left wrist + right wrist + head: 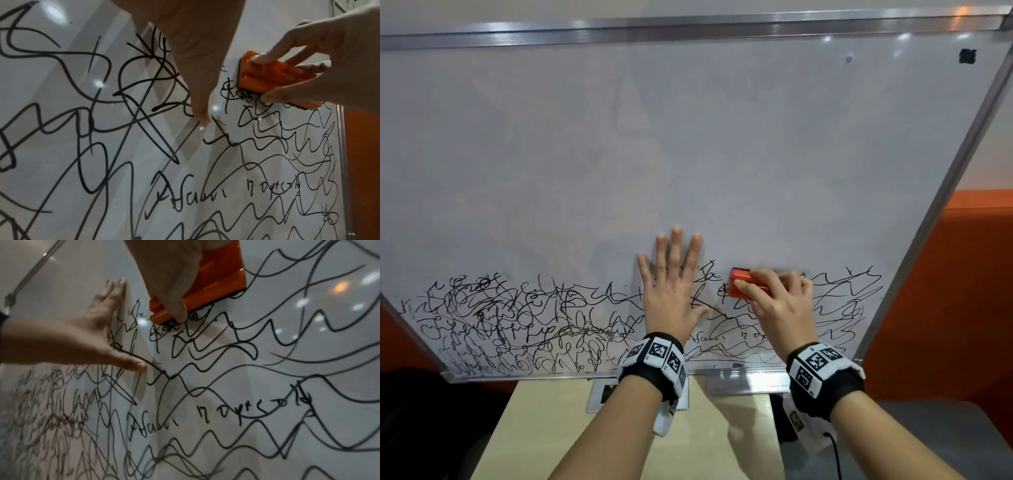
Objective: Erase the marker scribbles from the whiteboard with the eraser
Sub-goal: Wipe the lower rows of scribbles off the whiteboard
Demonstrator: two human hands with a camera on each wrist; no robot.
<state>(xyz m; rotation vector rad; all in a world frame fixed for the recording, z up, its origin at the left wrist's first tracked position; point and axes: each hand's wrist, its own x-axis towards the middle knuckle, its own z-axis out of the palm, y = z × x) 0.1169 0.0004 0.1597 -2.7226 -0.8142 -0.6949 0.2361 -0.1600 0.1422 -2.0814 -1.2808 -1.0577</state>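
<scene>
While two banded wrists (pixel 652 359) reach over one table (pixel 544 411), the left hand (pixel 671 291) lies flat, fingers spread, on one whiteboard (pixel 688 137). Just beside it, the right hand (pixel 777 298) has its grip closed round one orange eraser (pixel 739 282), pressed on the scribbles (pixel 517 325), seemingly at their top edge.

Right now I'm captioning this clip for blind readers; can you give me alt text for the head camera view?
A right hand presses an orange eraser against a tilted whiteboard, at the top edge of black marker scribbles that fill its lower part. The left hand lies flat on the board beside it, fingers spread; both wrists wear black bands with square printed markers.
</scene>
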